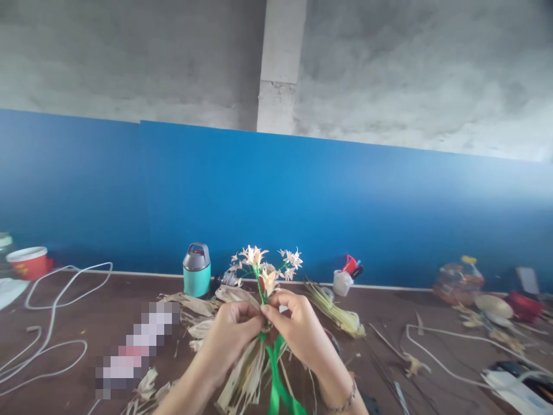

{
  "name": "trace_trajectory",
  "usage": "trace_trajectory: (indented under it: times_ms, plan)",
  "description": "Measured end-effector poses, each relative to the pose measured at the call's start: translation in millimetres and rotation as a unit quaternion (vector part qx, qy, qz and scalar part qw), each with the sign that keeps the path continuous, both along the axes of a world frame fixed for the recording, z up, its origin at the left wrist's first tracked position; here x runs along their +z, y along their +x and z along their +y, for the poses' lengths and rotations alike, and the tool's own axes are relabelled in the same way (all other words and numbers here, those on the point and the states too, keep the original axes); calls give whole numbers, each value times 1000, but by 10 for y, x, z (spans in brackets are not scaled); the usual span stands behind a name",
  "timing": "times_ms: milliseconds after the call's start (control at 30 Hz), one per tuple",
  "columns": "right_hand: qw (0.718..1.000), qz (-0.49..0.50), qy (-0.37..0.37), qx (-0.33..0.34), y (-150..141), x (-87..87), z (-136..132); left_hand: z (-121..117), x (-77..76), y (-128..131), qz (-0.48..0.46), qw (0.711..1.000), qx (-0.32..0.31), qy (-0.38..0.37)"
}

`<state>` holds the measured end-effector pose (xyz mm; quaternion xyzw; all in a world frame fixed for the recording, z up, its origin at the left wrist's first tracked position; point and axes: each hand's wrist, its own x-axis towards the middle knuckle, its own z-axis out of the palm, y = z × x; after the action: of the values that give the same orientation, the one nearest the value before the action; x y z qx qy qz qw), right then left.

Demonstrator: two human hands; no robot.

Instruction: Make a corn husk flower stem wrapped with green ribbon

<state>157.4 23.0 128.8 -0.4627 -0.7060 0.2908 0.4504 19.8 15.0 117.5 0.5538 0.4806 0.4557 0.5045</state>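
Observation:
A spray of pale artificial flowers (268,279) on green stems stands upright in the middle of the view. My left hand (237,328) and my right hand (294,317) meet at its stem, fingertips pinched together just below the lowest bloom. Green ribbon (276,374) hangs from beneath the fingers in long tails. What exactly each fingertip presses is partly hidden. Dried husk strips (244,377) lie on the table under and behind my hands.
On the brown table (367,374) stand a turquoise flask (197,272), a white pen cup (343,282) and a red tub (29,263). A bundle of pale stalks (337,311) lies right of my hands. White cables (54,308) loop at left. A blue panel (345,207) rises behind.

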Motion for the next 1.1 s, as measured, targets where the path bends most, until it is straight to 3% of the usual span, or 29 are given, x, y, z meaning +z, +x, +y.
trace_trajectory:
  times_ms: [100, 333, 400, 500, 600, 667, 767, 867, 933, 1033, 1100]
  plan:
    - [1000, 4, -10, 12, 18, 5, -28, -23, 1, -27, -7, 999, -26, -43]
    - [1000, 17, -18, 14, 32, 41, -62, -65, 41, -42, 21, 999, -35, -28]
    - [993, 78, -71, 50, 43, 43, -55, -82, 61, -49, -4, 998, -47, -32]
    - [954, 198, -165, 155, 73, 28, -30, -98, 75, -74, -84, 992, -85, -38]
    - [919, 254, -188, 236, 106, 3, -3, -86, 80, -114, -155, 983, -96, -32]
    - [918, 237, -185, 259, 123, -8, 1, -57, 86, -151, -168, 984, -64, -9]
    - [936, 137, -182, 267, 151, -9, -20, 2, 101, -235, -127, 990, 41, 53]
    - [954, -14, -202, 220, 186, -4, -61, 55, 124, -351, -61, 981, 140, 120]
    - [952, -122, -212, 183, 204, -5, -84, 79, 151, -428, -49, 967, 199, 153]
    - [928, -250, -221, 164, 207, -32, -85, 100, 208, -521, -100, 930, 299, 186]
    - [933, -265, -202, 136, 203, -68, -58, 109, 243, -569, -177, 911, 316, 196]
